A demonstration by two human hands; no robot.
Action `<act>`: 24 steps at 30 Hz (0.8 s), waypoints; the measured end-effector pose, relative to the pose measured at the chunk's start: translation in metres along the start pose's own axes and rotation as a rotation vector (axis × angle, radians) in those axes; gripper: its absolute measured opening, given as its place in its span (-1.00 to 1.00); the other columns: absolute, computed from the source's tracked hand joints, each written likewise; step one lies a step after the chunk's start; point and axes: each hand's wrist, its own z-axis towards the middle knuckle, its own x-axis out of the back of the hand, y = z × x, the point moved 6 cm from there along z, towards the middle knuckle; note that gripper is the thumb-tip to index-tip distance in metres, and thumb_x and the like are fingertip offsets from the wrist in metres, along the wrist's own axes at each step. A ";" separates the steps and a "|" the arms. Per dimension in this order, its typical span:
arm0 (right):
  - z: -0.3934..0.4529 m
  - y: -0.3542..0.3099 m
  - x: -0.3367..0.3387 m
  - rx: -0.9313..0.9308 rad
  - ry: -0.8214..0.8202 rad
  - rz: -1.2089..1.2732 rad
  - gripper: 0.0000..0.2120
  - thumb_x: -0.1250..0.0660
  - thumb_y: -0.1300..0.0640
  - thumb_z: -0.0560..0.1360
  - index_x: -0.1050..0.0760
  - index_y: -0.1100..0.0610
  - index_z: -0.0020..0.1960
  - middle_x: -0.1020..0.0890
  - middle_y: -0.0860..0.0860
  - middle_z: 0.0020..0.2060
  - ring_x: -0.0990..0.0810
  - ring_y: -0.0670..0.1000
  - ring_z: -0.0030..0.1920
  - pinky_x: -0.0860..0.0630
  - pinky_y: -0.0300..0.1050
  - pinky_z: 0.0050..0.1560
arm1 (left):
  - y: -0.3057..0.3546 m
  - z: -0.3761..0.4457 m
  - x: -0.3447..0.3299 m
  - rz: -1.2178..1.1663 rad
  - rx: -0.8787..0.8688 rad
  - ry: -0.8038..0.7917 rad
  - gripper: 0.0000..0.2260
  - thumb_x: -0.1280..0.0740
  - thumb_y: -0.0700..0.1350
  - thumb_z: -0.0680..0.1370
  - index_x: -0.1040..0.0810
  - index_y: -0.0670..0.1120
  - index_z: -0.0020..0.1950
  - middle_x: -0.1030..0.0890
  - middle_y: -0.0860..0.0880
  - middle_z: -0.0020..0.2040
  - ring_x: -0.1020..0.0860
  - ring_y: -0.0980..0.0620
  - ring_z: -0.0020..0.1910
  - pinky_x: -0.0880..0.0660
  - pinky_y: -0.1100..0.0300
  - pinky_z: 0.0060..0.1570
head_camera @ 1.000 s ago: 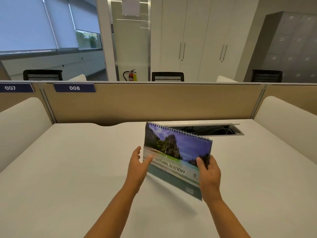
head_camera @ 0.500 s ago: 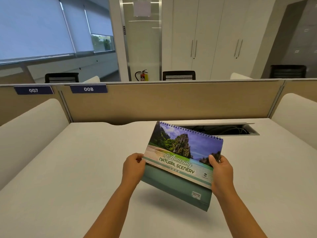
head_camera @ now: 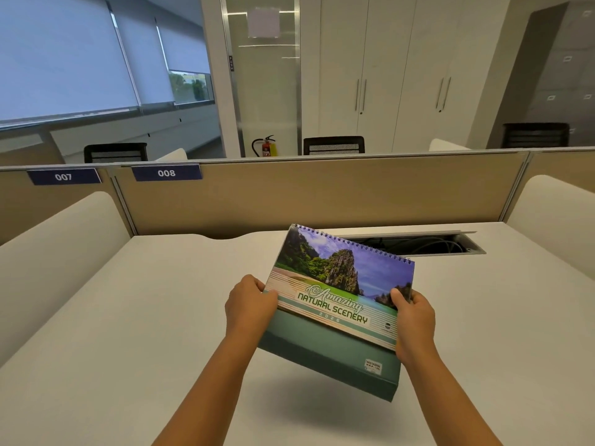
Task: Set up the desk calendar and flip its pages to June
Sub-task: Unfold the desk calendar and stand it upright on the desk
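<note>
The desk calendar (head_camera: 338, 284) is a spiral-bound pad with a cover photo of cliffs and sea and the words "Amazing Natural Scenery". Its green card base hangs below the cover. I hold it tilted in the air above the white desk (head_camera: 128, 317), spiral edge away from me. My left hand (head_camera: 249, 300) grips its left edge. My right hand (head_camera: 413, 320) grips its right edge, thumb on the cover. A shadow lies on the desk under it.
A tan partition (head_camera: 322, 194) with labels 007 and 008 closes the desk's far side. An open cable slot (head_camera: 418, 244) with wires sits just behind the calendar. White padded side panels (head_camera: 58, 252) flank the desk left and right.
My left hand went from open beside the calendar to closed on its left edge. The calendar rose off the desk, closer to me and tilted flatter.
</note>
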 end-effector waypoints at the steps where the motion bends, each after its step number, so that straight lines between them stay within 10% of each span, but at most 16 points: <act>1: 0.001 -0.001 0.000 0.002 0.006 -0.011 -0.83 -0.26 0.08 0.51 -0.46 0.19 -0.02 -0.63 0.13 -0.16 -0.64 0.13 -0.24 -0.55 -0.07 -0.30 | 0.001 0.001 0.002 -0.006 -0.001 -0.013 -0.82 -0.33 -0.03 0.49 -0.38 -0.08 -0.05 -0.55 -0.10 -0.01 -0.46 0.04 -0.19 -0.32 0.35 -0.40; 8: 0.001 -0.007 -0.008 0.025 -0.050 -0.089 -0.82 -0.18 0.05 0.55 -0.43 0.15 0.04 -0.62 0.15 -0.09 -0.62 0.11 -0.21 -0.50 -0.13 -0.32 | 0.012 -0.004 -0.006 -0.437 0.026 -0.308 -0.83 -0.24 -0.09 0.56 -0.44 -0.09 0.12 -0.54 -0.02 -0.01 -0.51 0.06 -0.13 -0.43 0.29 -0.29; 12: 0.000 -0.010 -0.023 0.032 -0.140 -0.160 -0.73 -0.17 0.03 0.56 -0.37 0.06 0.24 -0.58 0.08 0.09 -0.60 0.12 -0.02 -0.56 0.00 -0.10 | 0.011 -0.002 -0.001 -0.551 0.008 -0.283 -0.90 -0.17 -0.10 0.59 -0.44 -0.06 0.06 -0.56 0.04 -0.10 -0.53 0.07 -0.14 -0.41 0.27 -0.29; 17: 0.002 -0.016 -0.032 0.003 -0.119 -0.125 -0.63 -0.17 0.02 0.56 -0.24 0.05 0.34 -0.50 0.02 0.09 -0.55 0.01 -0.10 -0.50 -0.14 -0.27 | 0.003 -0.002 0.000 -0.602 0.011 -0.226 -0.84 -0.13 -0.05 0.60 -0.44 -0.06 0.08 -0.56 0.02 -0.08 -0.53 0.06 -0.13 -0.42 0.25 -0.26; 24: 0.015 -0.031 -0.041 -0.163 -0.273 0.118 -0.69 -0.18 -0.15 0.51 -0.54 0.06 -0.08 -0.71 0.04 -0.20 -0.66 0.10 -0.17 -0.59 -0.02 -0.21 | -0.011 -0.004 0.000 -0.702 0.011 -0.283 -0.80 -0.10 -0.02 0.61 -0.47 -0.02 0.11 -0.59 -0.05 0.07 -0.52 0.00 0.02 -0.47 0.20 -0.12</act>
